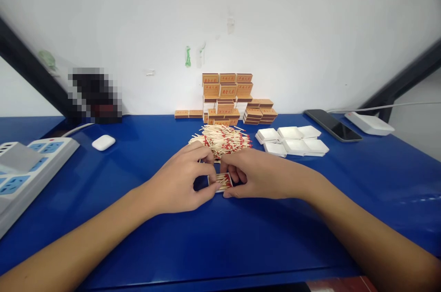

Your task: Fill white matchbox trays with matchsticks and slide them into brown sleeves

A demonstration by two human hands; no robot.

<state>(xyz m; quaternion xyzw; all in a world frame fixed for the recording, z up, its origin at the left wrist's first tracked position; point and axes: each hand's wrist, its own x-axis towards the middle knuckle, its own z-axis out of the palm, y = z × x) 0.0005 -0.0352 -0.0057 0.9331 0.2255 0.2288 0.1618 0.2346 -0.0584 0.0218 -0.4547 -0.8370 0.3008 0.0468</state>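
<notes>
A small white matchbox tray point(224, 182) rests on the blue tabletop between my hands, with red-tipped matches lying in it. My left hand point(188, 177) curls round the tray's left end, thumb and fingertips at its edge and at the matches. From the other side my right hand point(257, 173) grips the right end, with the thumb at the near edge and the fingers at the far edge. Just beyond my fingertips lies a big heap of loose matches point(223, 139), partly hidden by both hands.
Orange matchboxes point(227, 90) are stacked against the wall. White trays point(292, 140) sit to the right, near a dark phone point(332, 125) and a white box point(369, 123). Leftward are a white earbud case point(103, 142) and a power strip point(37, 163).
</notes>
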